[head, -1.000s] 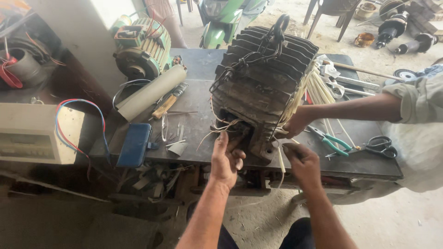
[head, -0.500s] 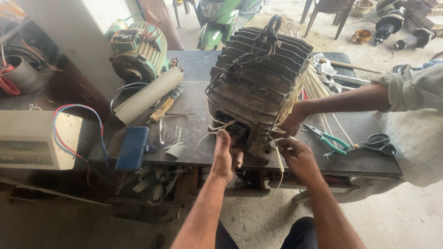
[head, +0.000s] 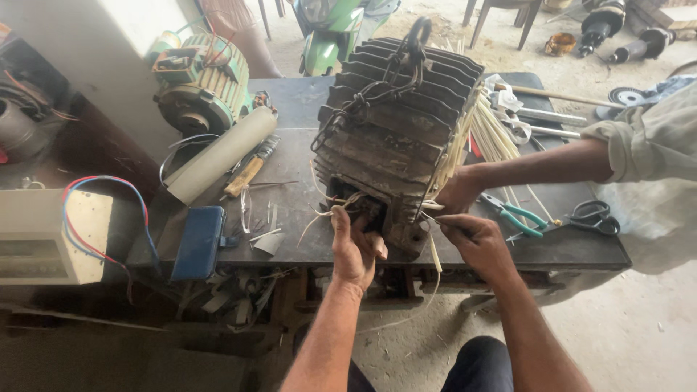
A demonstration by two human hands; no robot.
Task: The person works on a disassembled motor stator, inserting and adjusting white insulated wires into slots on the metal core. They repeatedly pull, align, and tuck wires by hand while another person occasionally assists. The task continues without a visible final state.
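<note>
1. A dark metal workbench (head: pixel 305 109) fills the middle of the view, with a sandy floor beyond it
2. On the bench stands a large, dark, finned motor housing (head: pixel 396 123), tilted toward the near edge, with pale sleeved wires (head: pixel 494 134) spilling from its right end
3. A green finned motor (head: pixel 196 83) sits at the bench's far left corner, and a cream-coloured roll (head: pixel 218 154) lies just in front of it
4. A co-worker's arm (head: pixel 552 165) in a pale sleeve reaches in from the right, its hand pressed against the housing's right side
5. The left hand (head: pixel 354 247) is closed around thin wire ends (head: pixel 335 209) at the housing's lower near opening
6. The right hand (head: pixel 475 243) is pinched shut on a thin pale strand (head: pixel 434 254) just beside the housing's lower right corner
7. A dark blue flat case (head: pixel 197 242) lies at the near left edge
8. Green-handled pliers (head: pixel 517 215) and black scissors (head: pixel 595 215) lie to the right of the hands
</note>
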